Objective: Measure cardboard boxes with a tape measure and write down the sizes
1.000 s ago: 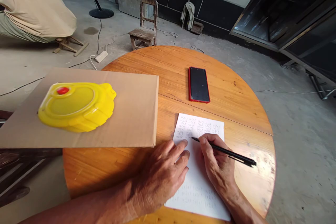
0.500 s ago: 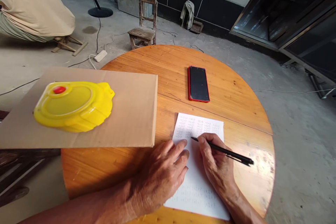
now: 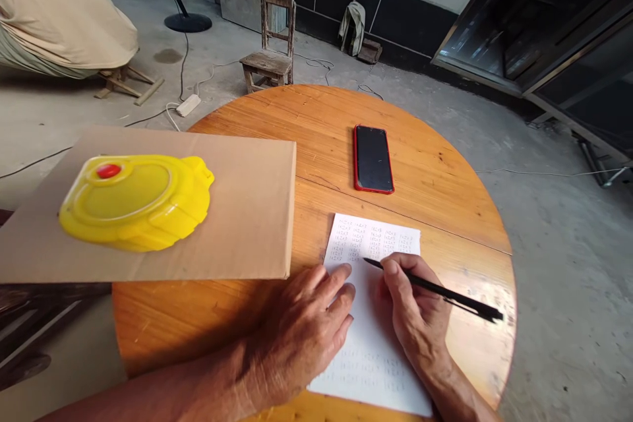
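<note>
Black pen (image 3: pixel 465 301), head view: slim, straight barrel, smooth and dark, with a clip near the rear end; slanted, point toward the upper left. Held in the right hand (image 3: pixel 420 310), thumb and forefinger clamped on the barrel near the point, the remaining fingers curled beneath. The point extends past the fingertips over the paper; whether it touches cannot be told. The rear end projects beyond the hand to the right.

Sheet of paper (image 3: pixel 370 316): white, flat, rectangular, with handwritten columns at the top and fainter rows toward the bottom. Left hand (image 3: pixel 306 330) palm down on its left edge, fingers loosely bent and slightly apart, forefinger tip just beside the pen's point, not touching it.

Table (image 3: pixel 430 204): round, varnished wood, visible grain and a straight seam, glossy at right.

Phone (image 3: pixel 373 158): dark glass face, red case, flat beyond the paper.

Cardboard (image 3: pixel 252 211): brown, matte, flat-topped, left of the paper. On it, one yellow object (image 3: pixel 143 211): glossy, rounded, lobed edge, red oval spot.
</note>
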`<action>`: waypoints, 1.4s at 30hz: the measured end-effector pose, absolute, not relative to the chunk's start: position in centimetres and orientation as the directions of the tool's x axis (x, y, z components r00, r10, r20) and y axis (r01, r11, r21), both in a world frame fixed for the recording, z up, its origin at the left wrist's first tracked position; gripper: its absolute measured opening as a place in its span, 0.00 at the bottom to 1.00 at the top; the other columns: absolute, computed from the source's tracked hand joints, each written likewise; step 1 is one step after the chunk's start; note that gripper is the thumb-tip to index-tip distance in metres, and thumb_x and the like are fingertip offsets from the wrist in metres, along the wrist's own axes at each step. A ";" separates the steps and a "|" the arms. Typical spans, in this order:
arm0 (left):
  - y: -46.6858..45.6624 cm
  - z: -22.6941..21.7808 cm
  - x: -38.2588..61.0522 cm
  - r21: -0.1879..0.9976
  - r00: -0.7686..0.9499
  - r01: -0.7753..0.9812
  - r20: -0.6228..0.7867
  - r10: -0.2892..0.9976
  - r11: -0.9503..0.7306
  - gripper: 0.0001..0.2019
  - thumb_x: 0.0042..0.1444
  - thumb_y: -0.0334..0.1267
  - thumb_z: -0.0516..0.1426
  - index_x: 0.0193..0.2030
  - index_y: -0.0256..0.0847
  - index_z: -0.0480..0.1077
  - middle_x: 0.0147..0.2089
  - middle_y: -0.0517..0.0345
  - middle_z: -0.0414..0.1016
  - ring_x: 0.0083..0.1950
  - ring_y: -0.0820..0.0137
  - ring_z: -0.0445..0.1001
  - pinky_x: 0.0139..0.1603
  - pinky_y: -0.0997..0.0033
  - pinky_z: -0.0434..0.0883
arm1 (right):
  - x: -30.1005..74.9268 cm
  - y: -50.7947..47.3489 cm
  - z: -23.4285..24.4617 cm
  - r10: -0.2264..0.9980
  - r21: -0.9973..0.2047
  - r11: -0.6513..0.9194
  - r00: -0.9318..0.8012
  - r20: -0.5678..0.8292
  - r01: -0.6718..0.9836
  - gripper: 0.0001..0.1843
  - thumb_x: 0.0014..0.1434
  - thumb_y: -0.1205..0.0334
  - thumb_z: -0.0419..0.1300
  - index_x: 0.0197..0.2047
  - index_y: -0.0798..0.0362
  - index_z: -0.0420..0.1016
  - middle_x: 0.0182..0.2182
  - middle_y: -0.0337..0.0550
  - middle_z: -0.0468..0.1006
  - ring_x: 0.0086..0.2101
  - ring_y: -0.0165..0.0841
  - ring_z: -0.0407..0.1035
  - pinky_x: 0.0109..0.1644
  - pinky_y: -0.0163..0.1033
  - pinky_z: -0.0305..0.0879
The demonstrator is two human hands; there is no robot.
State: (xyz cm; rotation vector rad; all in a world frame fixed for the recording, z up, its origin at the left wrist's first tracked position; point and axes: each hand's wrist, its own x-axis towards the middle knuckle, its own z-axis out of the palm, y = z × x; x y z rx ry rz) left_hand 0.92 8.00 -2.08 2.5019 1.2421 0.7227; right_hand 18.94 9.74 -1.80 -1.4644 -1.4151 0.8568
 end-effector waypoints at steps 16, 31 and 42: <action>7.9 -2.0 0.9 0.418 0.529 0.671 0.311 0.790 -0.613 0.10 0.62 0.33 0.55 0.49 0.36 0.70 0.57 0.49 0.72 0.49 0.58 0.72 0.49 0.55 0.74 | 20.0 11.1 -1.2 0.902 -0.686 0.281 0.060 0.428 0.671 0.12 0.64 0.68 0.58 0.49 0.47 0.73 0.37 0.39 0.78 0.37 0.32 0.74 0.40 0.36 0.68; 8.0 -1.6 0.7 0.439 0.541 0.653 0.299 0.786 -0.617 0.08 0.57 0.28 0.57 0.43 0.37 0.73 0.56 0.48 0.73 0.55 0.57 0.70 0.55 0.51 0.72 | 22.9 8.6 1.3 0.877 0.041 0.452 -0.453 0.163 0.891 0.30 0.59 0.81 0.46 0.60 0.53 0.70 0.54 0.56 0.74 0.50 0.47 0.70 0.46 0.50 0.65; 1.3 -0.9 -1.1 0.355 0.560 0.734 0.167 0.811 -0.579 0.26 0.51 0.33 0.62 0.59 0.42 0.67 0.69 0.45 0.62 0.69 0.51 0.59 0.65 0.42 0.63 | 25.4 -1.4 -2.8 0.915 -0.112 0.293 -0.245 0.322 0.949 0.18 0.67 0.59 0.52 0.57 0.53 0.71 0.58 0.53 0.75 0.56 0.47 0.69 0.53 0.53 0.68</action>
